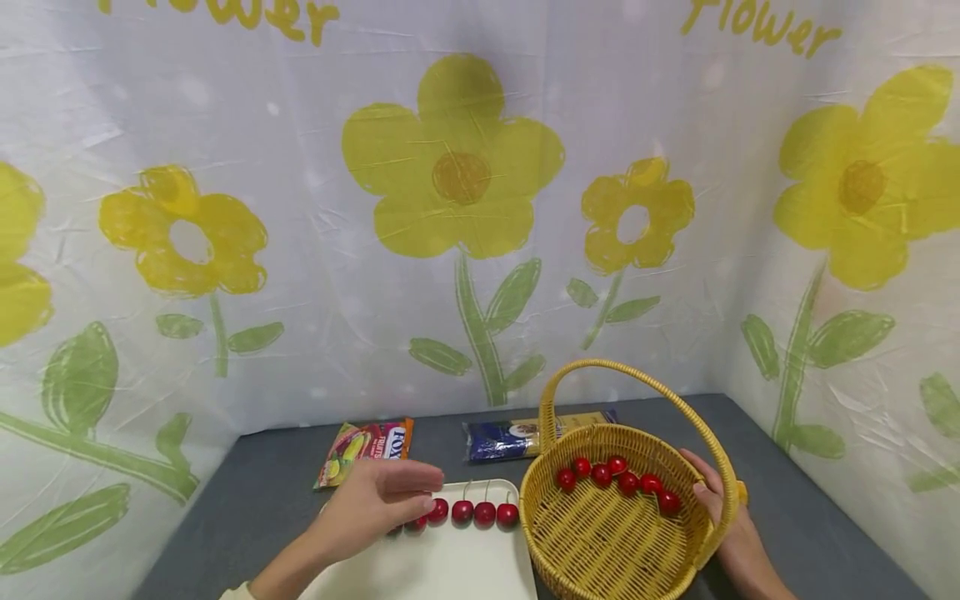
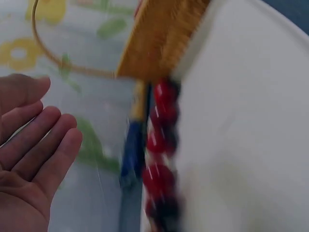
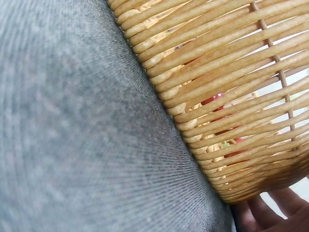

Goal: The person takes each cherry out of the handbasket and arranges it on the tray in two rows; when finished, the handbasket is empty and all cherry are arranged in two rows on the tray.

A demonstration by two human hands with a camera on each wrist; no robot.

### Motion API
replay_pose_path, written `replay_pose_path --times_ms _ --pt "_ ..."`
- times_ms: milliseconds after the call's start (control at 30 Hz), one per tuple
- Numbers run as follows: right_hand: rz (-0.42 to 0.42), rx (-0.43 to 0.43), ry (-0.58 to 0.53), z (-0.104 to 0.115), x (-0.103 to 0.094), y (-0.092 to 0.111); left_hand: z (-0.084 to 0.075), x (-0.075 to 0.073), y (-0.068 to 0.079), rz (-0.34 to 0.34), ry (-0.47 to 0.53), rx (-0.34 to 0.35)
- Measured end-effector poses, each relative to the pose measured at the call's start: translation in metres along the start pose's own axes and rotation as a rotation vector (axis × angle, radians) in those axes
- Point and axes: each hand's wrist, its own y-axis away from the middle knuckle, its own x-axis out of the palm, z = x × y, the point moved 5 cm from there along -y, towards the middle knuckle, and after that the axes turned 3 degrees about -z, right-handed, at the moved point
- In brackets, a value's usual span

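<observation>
One row of cherries [image 1: 484, 514] runs left to right along the far edge of the tray [image 1: 450, 567], nearest the left hand [image 1: 363, 510], whose fingers are straight and hold nothing. The right hand [image 1: 731, 529] grips the side of the basket [image 1: 592, 554], just right of the tray.

Your head camera looks forward and down over the tray [image 1: 450, 567] and basket [image 1: 600, 542]; your left-wrist view shares both, turned sideways; your right-wrist view faces the basket closely, upper right.
</observation>
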Motion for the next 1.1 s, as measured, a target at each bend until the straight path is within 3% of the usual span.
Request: replay_pose_path --times_ms 300,567,667,767,1100 --pt "-0.011 -0.004 0.011 -0.004 -0.001 -0.002 -0.050 0.071 -0.048 0.186 0.027 0.197" --pt "-0.017 -0.031 0.027 0.001 -0.001 0.003 -0.091 0.132 -0.093 0.314 -0.018 0.266" --pt "-0.017 -0.030 0.026 0.001 0.000 0.004 -0.102 0.156 -0.110 0.361 -0.129 0.298" --pt "-0.025 -0.035 0.040 0.001 0.000 0.003 -0.106 0.178 -0.127 0.414 -0.302 0.355" --pt "-0.042 -0.087 0.072 0.004 -0.003 0.001 -0.091 0.236 -0.170 0.528 -0.819 0.427"
